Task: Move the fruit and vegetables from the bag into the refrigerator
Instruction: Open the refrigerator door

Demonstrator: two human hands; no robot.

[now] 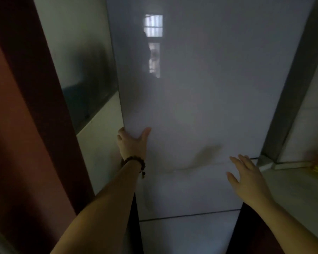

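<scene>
Nearest, the right hand (pixel 246 176) hovers with fingers spread and straight, holding nothing, just before the lower right corner of the refrigerator door (pixel 200 88). Farther in, the left hand (pixel 131 143) — a beaded bracelet (pixel 134 162) on its wrist — grips the door's left edge, fingers curled round it, thumb flat on the front. The pale door reflects a barred window (pixel 153 26).
</scene>
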